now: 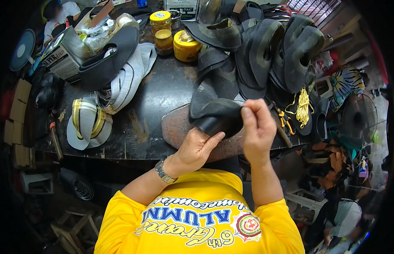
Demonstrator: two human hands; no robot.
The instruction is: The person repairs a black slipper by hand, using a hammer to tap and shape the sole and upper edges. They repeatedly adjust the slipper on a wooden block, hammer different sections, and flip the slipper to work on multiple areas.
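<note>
A black shoe upper [216,111] is held up over a brown slab [173,127] at the table's front edge. My left hand [192,151] is closed on its lower left side, thumb along the near edge and the other fingers partly hidden by it. At the upper's right end my right hand [260,129] is closed in a pinch, thumb and forefinger together. Whether those fingertips grip the edge itself or something thin there, I cannot make out. More dark shoe uppers [256,59] are piled just beyond.
Right of the slab lie a hammer [281,129], orange-handled pliers [286,122] and yellow cord [304,108]. Yellow-lidded jars [186,46] stand at the back. Grey pieces with yellow bands [89,125] and another hammer [56,142] lie left. A person [343,220] is at the lower right.
</note>
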